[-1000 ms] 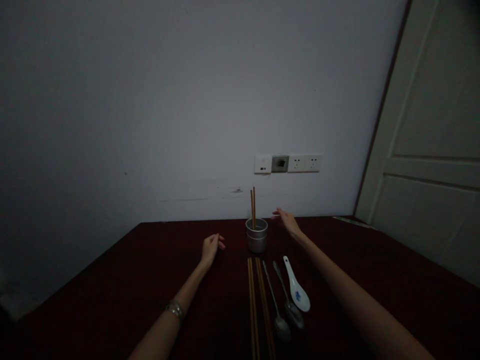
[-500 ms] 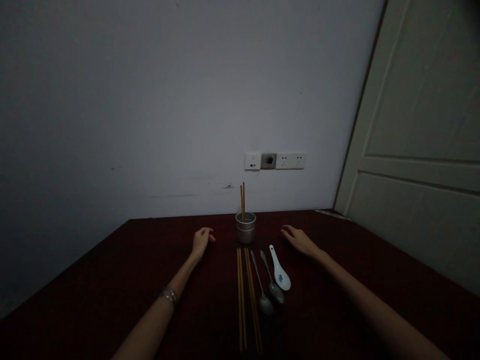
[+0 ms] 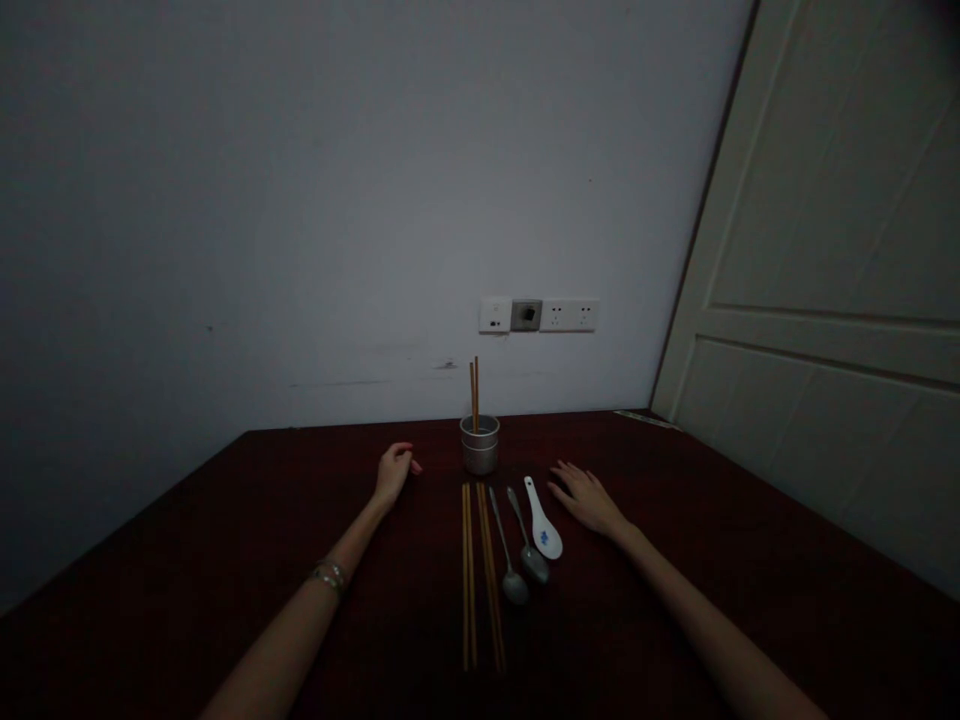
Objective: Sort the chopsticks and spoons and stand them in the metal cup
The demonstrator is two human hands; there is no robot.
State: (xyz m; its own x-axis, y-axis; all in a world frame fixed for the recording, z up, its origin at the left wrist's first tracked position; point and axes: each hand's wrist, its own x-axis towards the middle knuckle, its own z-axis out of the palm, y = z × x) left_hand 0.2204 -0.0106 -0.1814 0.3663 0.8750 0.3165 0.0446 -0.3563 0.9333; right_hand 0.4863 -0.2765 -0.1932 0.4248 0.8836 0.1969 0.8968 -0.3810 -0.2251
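My left hand (image 3: 394, 472) rests on the dark red table, left of the metal cup (image 3: 480, 455); its fingers are loosely bent, with the thumb apart and nothing held. On the other side, my right hand (image 3: 583, 496) lies palm down, fingers spread, close to the white spoon (image 3: 542, 522) with a blue mark. Two chopsticks (image 3: 475, 390) stand in the cup. In front of it lie a left pair of chopsticks (image 3: 469, 575) and a right pair of chopsticks (image 3: 490, 575). Between these and the white spoon are a long-handled metal spoon (image 3: 514, 587) and a second metal spoon (image 3: 534, 563).
The table (image 3: 247, 560) meets a pale wall (image 3: 337, 220) at its back edge. Sockets and switches (image 3: 568, 315) sit on the wall above the cup. A panelled door (image 3: 825, 300) stands along the right side.
My right hand has moved slightly nearer to me and its fingers have spread. The whole view has shifted a little; the cup, chopsticks and spoons keep their arrangement.
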